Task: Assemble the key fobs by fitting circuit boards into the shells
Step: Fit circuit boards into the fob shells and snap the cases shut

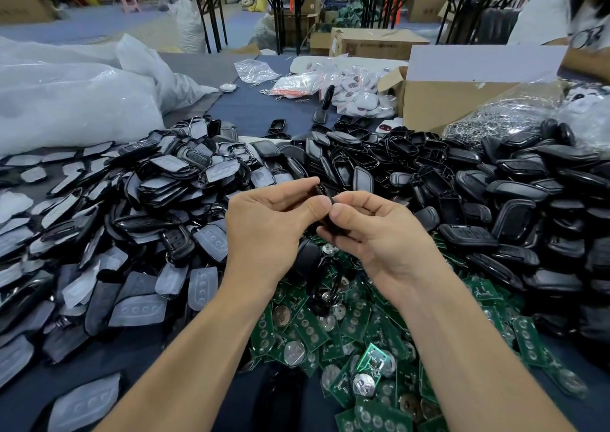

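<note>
Centrally, one black key fob shell [325, 212], pinched edge-on between left hand [270, 223] and right hand [373, 230], raised above a heap of green circuit boards [363, 339]. Tabletop [251, 108] stock: film-covered shell halves [138, 227] left; black shells [478, 200] right; cardboard box [439, 101] behind.

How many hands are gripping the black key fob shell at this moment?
2. The left hand pinches the shell from the left, the right hand from the right; fingers hide most of it.
</note>
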Motion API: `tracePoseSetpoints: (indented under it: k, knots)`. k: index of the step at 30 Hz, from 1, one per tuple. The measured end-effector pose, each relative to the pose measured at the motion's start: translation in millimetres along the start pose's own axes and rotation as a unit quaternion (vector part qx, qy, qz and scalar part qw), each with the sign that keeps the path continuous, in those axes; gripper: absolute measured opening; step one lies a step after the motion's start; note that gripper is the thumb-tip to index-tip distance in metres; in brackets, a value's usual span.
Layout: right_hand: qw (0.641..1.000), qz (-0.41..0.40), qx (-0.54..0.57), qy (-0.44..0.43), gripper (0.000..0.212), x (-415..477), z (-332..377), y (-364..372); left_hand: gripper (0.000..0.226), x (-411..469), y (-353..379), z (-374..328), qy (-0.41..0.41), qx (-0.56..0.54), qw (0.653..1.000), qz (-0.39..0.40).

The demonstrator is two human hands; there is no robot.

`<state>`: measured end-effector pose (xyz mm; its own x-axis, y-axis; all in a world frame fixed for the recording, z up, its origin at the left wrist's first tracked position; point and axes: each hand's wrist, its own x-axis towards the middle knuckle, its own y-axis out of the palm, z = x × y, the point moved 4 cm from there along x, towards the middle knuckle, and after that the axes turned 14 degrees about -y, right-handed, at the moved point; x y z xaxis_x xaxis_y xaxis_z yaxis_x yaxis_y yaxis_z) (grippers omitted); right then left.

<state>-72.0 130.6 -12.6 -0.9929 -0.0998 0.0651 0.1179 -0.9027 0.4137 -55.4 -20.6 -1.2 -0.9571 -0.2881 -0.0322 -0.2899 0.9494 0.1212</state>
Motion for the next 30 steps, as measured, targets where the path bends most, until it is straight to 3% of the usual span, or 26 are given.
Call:
tracePoseSetpoints:
  k: [4, 8, 10, 12, 16, 19, 22, 25, 30]
  knots:
    - [0.999, -0.006, 0.039, 0.033, 0.017, -0.7, -0.1, 0.3, 0.027, 0.2, 0.2, 0.4, -0.028, -0.019, 0.999, 0.009]
    - [0.984, -0.063, 0.140, 0.089, 0.032, -1.8, 0.0, 0.3, 0.020, 3.0, 1.6, 1.3, -0.096, -0.095, 0.989, 0.052]
    - [0.977, -0.084, 0.168, 0.104, 0.024, -2.0, 0.0, -0.1, 0.029, 6.2, 0.6, 3.0, -0.133, -0.133, 0.979, 0.074]
    - [0.975, -0.090, 0.171, 0.110, 0.013, -1.2, -0.6, -1.6, 0.032, 8.8, -1.8, 3.7, -0.160, -0.157, 0.970, 0.094]
    - [0.983, -0.095, 0.123, 0.096, 0.017, 2.7, -3.1, -7.4, 0.029, 11.7, -7.4, 3.9, -0.190, -0.172, 0.959, 0.117]
    - [0.993, -0.083, 0.049, 0.067, 0.016, 3.2, -1.0, -10.7, 0.028, 13.6, -10.8, 3.2, -0.200, -0.192, 0.953, 0.124]
    - [0.987, -0.045, -0.155, 0.009, 0.024, 2.7, 4.1, -12.3, 0.028, 14.7, -13.4, 2.0, -0.210, -0.245, 0.940, 0.115]
    - [0.920, -0.002, -0.388, -0.054, 0.027, 4.3, 6.3, -12.8, 0.027, 14.7, -14.4, 0.2, -0.203, -0.268, 0.935, 0.109]
    - [0.823, 0.037, -0.543, -0.166, 0.016, -0.6, 12.3, -5.8, 0.021, 13.4, -10.2, -3.0, -0.184, -0.244, 0.941, 0.143]
